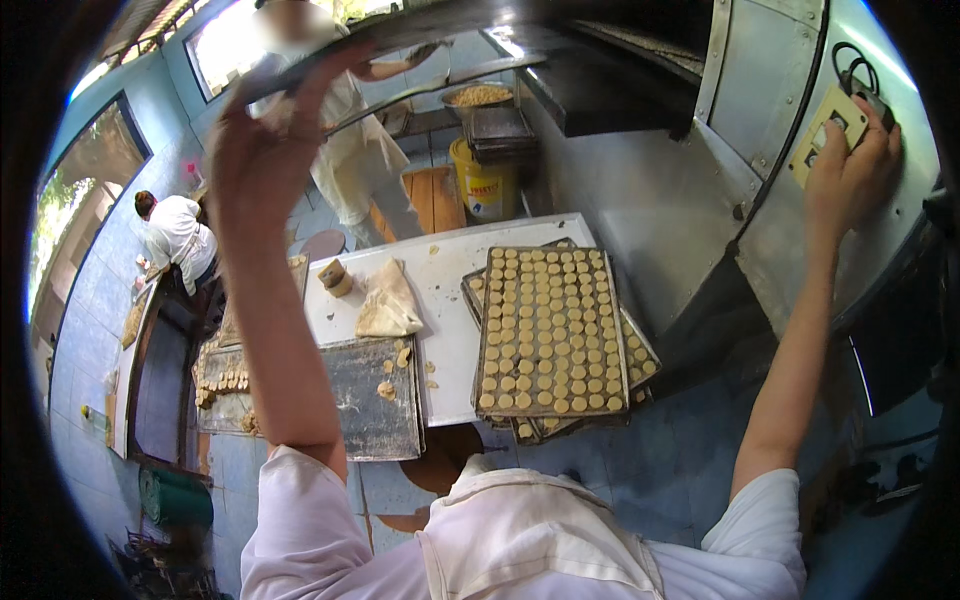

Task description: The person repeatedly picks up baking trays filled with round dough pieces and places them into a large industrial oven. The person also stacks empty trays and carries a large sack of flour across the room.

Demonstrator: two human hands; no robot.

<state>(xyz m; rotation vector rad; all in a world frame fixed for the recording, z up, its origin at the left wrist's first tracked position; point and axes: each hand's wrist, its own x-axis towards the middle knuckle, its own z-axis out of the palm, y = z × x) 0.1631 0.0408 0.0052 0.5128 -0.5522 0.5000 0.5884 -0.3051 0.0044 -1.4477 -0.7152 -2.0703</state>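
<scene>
My left hand (262, 140) is raised high and grips the edge of a dark oven door (420, 30) that reaches across the top of the view. My right hand (850, 165) presses on a beige switch box (830, 135) mounted on the metal oven wall at the right. Below, a white table (450, 290) carries a stack of baking trays (552, 330); the top tray is filled with several rows of small round dough pieces. A mostly bare dark tray (372, 395) lies at the table's near left corner.
A folded cloth (388, 302) and a small block (335, 277) lie on the table. A person in white stands beyond the table near a yellow bucket (484, 183). Another person bends over a counter at the far left. The big metal oven (660, 190) fills the right side.
</scene>
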